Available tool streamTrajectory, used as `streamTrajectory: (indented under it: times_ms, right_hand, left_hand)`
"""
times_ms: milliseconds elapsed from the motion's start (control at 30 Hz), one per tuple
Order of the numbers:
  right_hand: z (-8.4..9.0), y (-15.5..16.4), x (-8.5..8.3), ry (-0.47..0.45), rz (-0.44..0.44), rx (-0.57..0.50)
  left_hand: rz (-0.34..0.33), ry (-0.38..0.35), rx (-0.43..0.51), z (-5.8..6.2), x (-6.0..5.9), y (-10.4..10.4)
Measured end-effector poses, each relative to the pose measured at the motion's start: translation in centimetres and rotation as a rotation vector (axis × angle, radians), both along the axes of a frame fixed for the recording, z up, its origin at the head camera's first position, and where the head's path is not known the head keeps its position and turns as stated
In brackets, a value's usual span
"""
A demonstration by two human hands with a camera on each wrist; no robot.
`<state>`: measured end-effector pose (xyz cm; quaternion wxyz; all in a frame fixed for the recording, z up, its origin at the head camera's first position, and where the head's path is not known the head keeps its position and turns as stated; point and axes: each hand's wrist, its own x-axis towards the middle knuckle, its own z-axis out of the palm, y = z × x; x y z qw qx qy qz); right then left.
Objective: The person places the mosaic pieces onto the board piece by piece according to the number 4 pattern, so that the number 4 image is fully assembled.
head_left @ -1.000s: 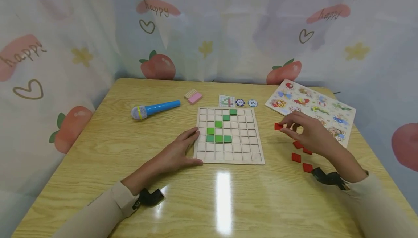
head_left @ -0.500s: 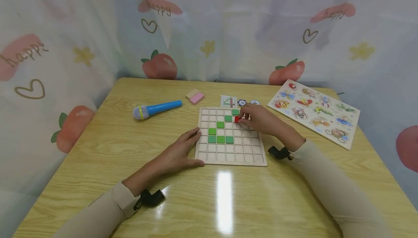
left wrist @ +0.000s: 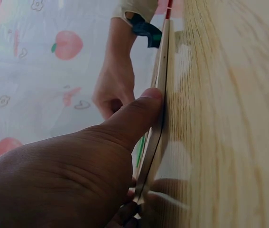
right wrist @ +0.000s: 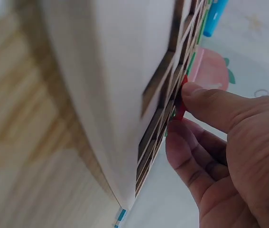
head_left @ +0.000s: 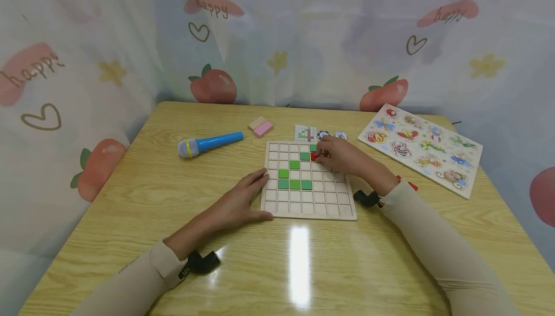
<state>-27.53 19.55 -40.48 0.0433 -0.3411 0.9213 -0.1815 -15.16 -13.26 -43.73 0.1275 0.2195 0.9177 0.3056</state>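
Note:
A wooden grid board (head_left: 321, 196) lies on the table with several green square tiles (head_left: 295, 184) set in its cells, some along a diagonal. My right hand (head_left: 347, 156) pinches a red square tile (head_left: 313, 156) between thumb and fingers at the board's upper right part, just right of a green tile. In the right wrist view that red tile (right wrist: 183, 102) is down at the grid, partly covered by the thumb. My left hand (head_left: 240, 203) rests along the board's left edge, fingers extended, thumb (left wrist: 151, 95) touching the front edge near the corner.
Behind the board lie a printed grid card (head_left: 305, 133) and poker chips (head_left: 341, 135). A blue toy microphone (head_left: 217, 142) and a pink block with striped sides (head_left: 262, 128) are at left. An insect picture board (head_left: 420, 150) lies right; loose red tiles (head_left: 412, 186) show partly behind the right sleeve.
My right hand has carried the red tile from the table's right side leftward onto the board, then lowered it slightly into place beside a green tile. The left hand stays put.

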Motion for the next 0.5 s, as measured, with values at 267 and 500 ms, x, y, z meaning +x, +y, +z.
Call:
streamTrajectory:
  times_ms: [267,500]
  right_hand:
    - [0.3,0.5,0.2,-0.012,0.014,-0.002]
    - [3.2,5.3,5.4,0.072,-0.092,-0.111]
  left_hand:
    - [-0.004,0.005,-0.009,-0.3,-0.3,0.1]
    - [-0.017,0.037,-0.037,-0.5,-0.3,-0.1]
